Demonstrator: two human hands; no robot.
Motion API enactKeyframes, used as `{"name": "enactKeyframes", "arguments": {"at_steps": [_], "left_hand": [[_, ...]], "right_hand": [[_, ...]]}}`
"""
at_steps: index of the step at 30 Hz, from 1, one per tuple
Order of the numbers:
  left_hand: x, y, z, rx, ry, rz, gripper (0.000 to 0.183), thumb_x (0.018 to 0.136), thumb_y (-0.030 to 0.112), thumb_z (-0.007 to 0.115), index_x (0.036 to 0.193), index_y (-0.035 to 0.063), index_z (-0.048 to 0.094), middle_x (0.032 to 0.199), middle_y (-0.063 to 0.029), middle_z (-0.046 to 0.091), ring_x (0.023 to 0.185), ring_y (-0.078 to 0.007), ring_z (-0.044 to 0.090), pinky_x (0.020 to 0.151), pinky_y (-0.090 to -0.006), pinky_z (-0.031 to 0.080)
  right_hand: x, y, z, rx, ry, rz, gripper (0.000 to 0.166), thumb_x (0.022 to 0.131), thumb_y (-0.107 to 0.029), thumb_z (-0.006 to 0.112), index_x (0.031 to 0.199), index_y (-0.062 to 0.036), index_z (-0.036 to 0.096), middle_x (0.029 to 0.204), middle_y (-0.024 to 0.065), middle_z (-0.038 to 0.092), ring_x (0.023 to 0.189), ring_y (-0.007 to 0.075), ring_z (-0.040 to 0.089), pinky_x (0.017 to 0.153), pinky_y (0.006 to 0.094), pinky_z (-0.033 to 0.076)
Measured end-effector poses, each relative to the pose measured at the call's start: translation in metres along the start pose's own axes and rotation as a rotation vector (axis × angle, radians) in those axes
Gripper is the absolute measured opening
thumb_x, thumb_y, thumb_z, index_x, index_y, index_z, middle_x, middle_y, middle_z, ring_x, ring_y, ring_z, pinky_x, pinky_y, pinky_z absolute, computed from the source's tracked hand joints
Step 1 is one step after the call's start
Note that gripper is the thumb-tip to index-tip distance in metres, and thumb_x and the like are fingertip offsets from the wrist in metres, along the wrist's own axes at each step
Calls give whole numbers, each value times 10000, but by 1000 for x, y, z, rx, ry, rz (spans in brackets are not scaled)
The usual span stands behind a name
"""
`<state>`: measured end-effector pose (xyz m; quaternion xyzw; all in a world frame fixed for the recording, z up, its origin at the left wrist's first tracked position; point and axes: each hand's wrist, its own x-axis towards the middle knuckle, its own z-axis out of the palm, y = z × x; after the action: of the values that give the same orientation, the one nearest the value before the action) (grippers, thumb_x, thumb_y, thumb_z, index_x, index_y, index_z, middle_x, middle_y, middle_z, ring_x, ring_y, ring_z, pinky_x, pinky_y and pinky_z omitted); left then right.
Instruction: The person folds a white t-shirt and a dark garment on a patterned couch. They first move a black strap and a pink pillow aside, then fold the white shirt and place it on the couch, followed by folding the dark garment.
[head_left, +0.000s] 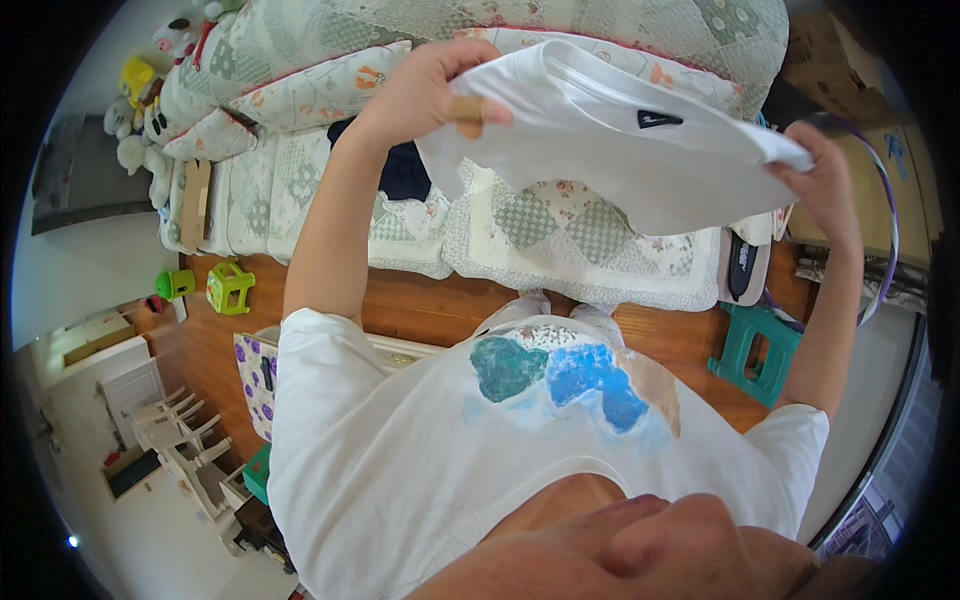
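Stretched out in the air above the sofa is a white garment (600, 157), likely a T-shirt, with a small black patch bearing writing. My left hand (431, 94) grips its left end; a tan band, possibly a bandage, wraps one finger. My right hand (821, 169) pinches the opposite end, at the right. Between the two hands the cloth hangs loosely, and its lower edge covers part of the sofa seat. A dark navy cloth (405, 171) lies on the seat beyond my left forearm, partly hidden by it.
A quilted sofa cover (585, 277) spans the front, with printed cushions (322, 86) and plush toys (139, 82). A green plastic stool (754, 360) stands at right near a hoop (889, 225) and cardboard boxes (825, 67). A small lime stool (231, 287) is at left.
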<state>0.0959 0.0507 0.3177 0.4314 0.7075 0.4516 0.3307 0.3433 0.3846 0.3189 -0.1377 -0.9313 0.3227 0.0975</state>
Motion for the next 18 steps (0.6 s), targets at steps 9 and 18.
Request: {"name": "enactKeyframes", "arguments": {"at_steps": [9, 18], "left_hand": [[5, -14, -17, 224, 486, 241, 160, 766, 32, 625, 916, -15, 595, 768, -67, 623, 667, -126, 623, 607, -272, 481], [-30, -22, 3, -185, 570, 221, 84, 817, 31, 589, 893, 45, 555, 703, 15, 552, 585, -35, 488, 540, -175, 398]], "right_hand": [[-16, -40, -16, -126, -10, -12, 302, 607, -63, 750, 810, -16, 532, 705, 51, 521, 660, 142, 478, 621, 269, 411], [-45, 8, -15, -446, 474, 20, 281, 715, 55, 541, 976, -43, 581, 926, 126, 590, 898, 257, 576, 780, 314, 437]]}}
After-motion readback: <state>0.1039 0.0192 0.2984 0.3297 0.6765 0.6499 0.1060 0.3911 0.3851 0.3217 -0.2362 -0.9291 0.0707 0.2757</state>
